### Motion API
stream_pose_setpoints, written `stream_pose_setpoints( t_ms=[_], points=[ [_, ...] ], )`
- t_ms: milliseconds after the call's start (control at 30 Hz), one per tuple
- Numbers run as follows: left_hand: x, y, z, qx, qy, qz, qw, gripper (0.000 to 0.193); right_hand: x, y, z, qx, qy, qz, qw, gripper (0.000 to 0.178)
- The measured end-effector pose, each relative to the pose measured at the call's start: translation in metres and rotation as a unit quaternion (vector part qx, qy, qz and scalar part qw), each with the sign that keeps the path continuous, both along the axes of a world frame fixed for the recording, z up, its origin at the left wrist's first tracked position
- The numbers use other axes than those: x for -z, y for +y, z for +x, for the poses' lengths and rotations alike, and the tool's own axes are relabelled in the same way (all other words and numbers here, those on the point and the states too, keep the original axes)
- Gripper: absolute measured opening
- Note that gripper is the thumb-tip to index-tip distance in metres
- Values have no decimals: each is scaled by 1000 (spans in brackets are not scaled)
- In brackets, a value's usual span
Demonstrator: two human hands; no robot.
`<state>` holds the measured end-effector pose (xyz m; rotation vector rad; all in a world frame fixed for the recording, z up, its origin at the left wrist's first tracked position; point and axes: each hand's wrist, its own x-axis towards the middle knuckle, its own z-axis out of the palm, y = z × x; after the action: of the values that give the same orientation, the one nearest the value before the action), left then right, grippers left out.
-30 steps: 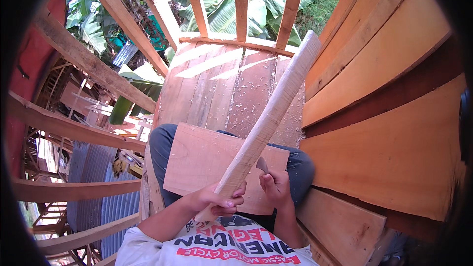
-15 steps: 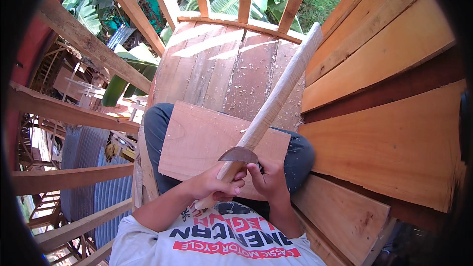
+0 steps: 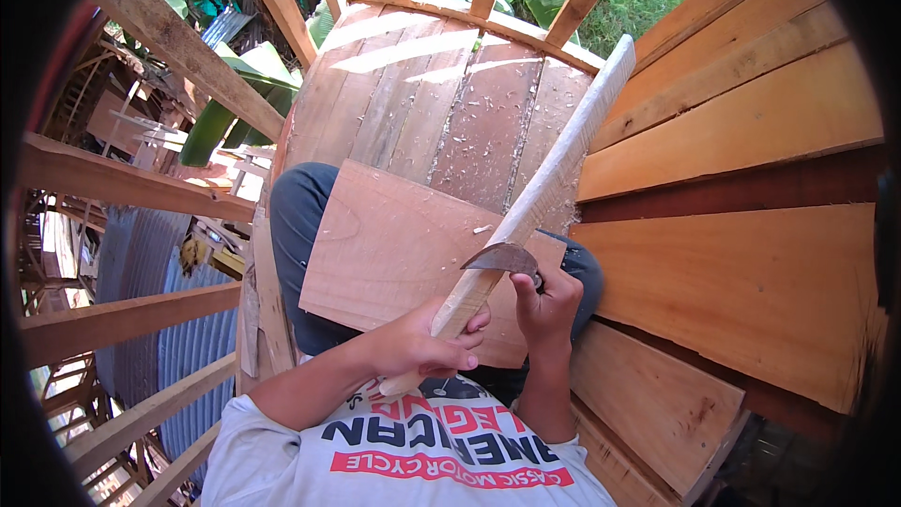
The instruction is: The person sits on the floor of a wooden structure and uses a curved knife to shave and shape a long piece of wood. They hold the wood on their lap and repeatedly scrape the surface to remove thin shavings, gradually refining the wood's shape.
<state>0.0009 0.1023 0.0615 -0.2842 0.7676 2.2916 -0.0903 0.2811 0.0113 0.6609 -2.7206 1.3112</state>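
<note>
A long, pale wooden pole (image 3: 561, 161) slants from my shirt front up to the far right, its surface freshly shaved. My left hand (image 3: 422, 338) is wrapped round its lower part. In my right hand (image 3: 549, 308) is a knife with a broad curved blade (image 3: 504, 259), its handle mostly hidden by the fingers. The blade lies across the pole, above my left hand. Under the pole, a flat wooden board (image 3: 375, 242) rests across my lap, with a small curled shaving (image 3: 482, 228) on it.
Wood shavings are scattered over the plank floor (image 3: 394, 99) ahead. Slatted wooden rails (image 3: 141, 186) stand at the left and far side, with corrugated sheets (image 3: 202, 338) beyond. Wide planks (image 3: 723, 272) form the right side, above a low wooden ledge (image 3: 657, 404).
The knife and my right hand have moved up the pole, away from my body and to the right. My left hand still grips the lower part. The view has shifted slightly.
</note>
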Motion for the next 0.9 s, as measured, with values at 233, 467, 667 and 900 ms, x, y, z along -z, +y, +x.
stream_pose_setpoints(
  t_ms=[233, 467, 667, 900],
  points=[
    [9, -4, -2, -28, -18, 64, 997, 36, -9, -15, 18, -51, -94, -66, 992, 39],
    [9, -9, -5, -43, -7, -19, 999, 34, 3, -13, 20, -109, -152, -45, 981, 37],
    [6, -9, -6, -70, -13, -60, 996, 33, 2, -23, 12, -82, -93, 18, 992, 41],
    [0, -4, 10, -32, 17, -88, 995, 30, 30, -11, -28, 58, -55, -13, 997, 56]
  ],
)
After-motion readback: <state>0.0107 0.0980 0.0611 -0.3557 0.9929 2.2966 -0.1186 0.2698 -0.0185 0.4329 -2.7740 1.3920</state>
